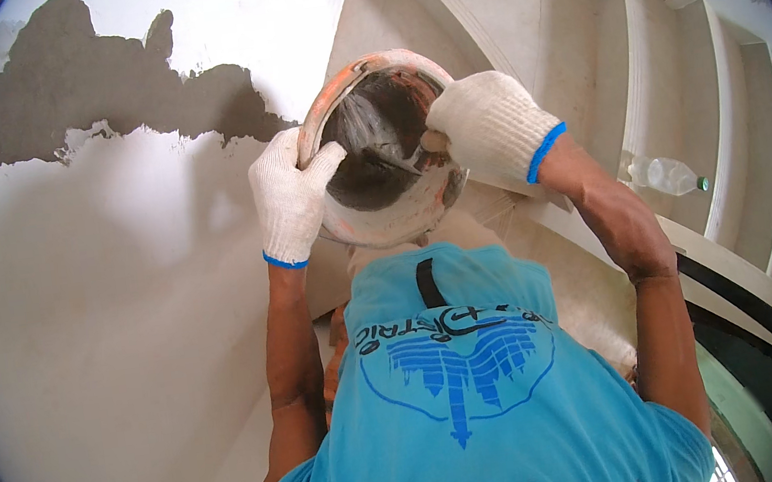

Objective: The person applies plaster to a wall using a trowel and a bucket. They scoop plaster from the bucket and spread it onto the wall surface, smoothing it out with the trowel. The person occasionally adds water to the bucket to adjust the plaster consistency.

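Note:
A round bucket, its rim smeared with orange and grey, is tilted so its mouth faces me. Wet dark grey mortar coats the inside. My left hand, in a white knit glove with a blue cuff, is closed on the left rim, thumb over the edge. My right hand, gloved the same way, is closed at the right rim with its fingertips inside the mouth. From those fingertips a thin flat blade, seemingly of a scraper, reaches into the mortar; its handle is hidden.
Left of me is a white wall with an irregular patch of grey mortar. Pale stairs curve along the right side, and a clear plastic bottle with a green cap lies on them. A dark rail runs at lower right.

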The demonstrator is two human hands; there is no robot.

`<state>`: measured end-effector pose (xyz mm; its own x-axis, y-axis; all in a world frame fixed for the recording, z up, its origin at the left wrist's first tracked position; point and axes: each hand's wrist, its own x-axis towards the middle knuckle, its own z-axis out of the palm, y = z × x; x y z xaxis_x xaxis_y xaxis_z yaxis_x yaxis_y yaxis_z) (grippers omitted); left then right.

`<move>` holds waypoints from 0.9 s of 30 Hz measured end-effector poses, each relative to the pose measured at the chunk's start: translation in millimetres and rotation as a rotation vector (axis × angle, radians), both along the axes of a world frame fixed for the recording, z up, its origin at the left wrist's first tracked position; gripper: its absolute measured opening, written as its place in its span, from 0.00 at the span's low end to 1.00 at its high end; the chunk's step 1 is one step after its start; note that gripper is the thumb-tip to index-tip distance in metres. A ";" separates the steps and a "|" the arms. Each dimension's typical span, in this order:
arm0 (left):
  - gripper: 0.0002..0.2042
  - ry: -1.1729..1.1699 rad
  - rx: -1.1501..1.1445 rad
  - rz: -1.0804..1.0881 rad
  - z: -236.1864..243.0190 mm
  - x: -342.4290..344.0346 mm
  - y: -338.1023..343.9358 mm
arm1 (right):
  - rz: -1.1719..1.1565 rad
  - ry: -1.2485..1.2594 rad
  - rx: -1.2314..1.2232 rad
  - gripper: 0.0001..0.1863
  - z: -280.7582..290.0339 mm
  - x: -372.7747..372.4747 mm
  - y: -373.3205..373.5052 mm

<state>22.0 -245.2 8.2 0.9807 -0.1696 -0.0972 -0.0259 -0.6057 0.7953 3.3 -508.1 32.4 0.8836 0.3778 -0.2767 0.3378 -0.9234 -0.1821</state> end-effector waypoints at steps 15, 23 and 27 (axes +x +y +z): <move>0.14 -0.045 -0.001 -0.080 3.8 2.0 21.5 | -0.174 0.045 -0.003 0.11 0.5 -18.5 18.7; 0.14 0.002 -0.165 -0.147 5.2 10.1 54.0 | -0.296 0.109 -0.018 0.11 12.1 -36.0 64.1; 0.10 0.093 -0.200 -0.149 14.5 9.5 82.4 | -0.410 0.127 -0.053 0.15 26.6 -43.0 89.5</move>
